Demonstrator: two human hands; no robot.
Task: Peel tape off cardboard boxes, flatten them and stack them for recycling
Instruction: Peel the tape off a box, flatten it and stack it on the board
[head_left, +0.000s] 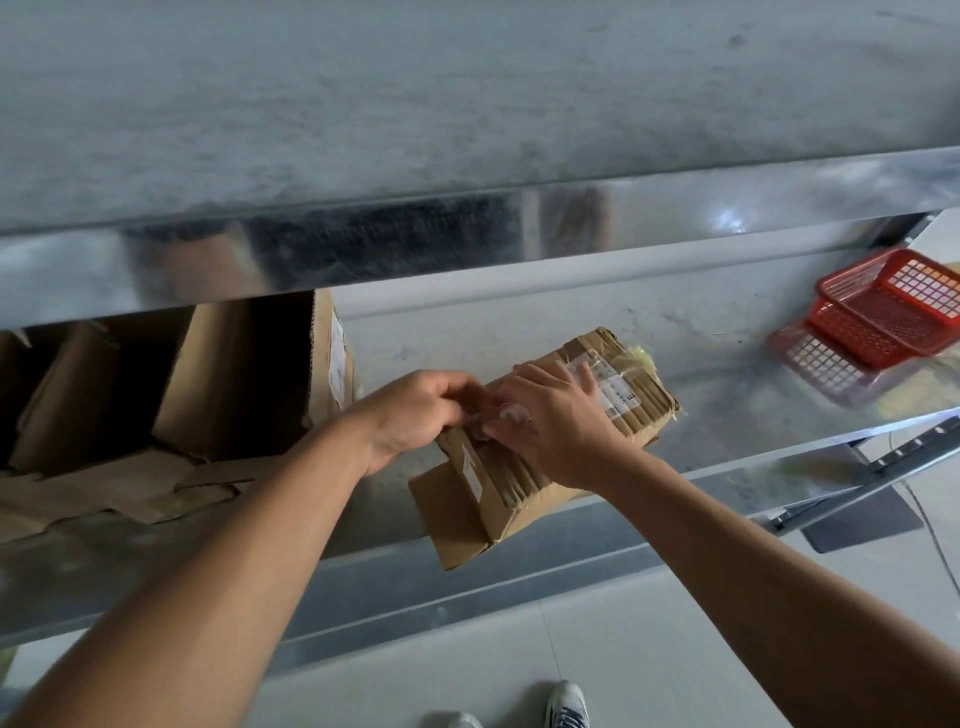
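The cardboard box (641, 402) lies on the metal shelf (519, 332) with its long axis running from near-left to far-right, its near end apparently jutting over the shelf's front lip. Both hands meet on its top face toward the near end, so the tape strip leads away from them to the far right, along that axis. The right hand (556, 421) is nearer the seam: thumb and forefinger pinch a crumpled wad of clear tape (511, 413) while its other fingers lie spread over the top. The left hand (415, 415) is curled against the same spot, knuckles up (whether it grips tape or the flap's edge I cannot tell). The box is brown, closed and not yet flattened, creased in ridges along its side, with a white shipping label (615, 387) and frayed yellowish tape at the far end.
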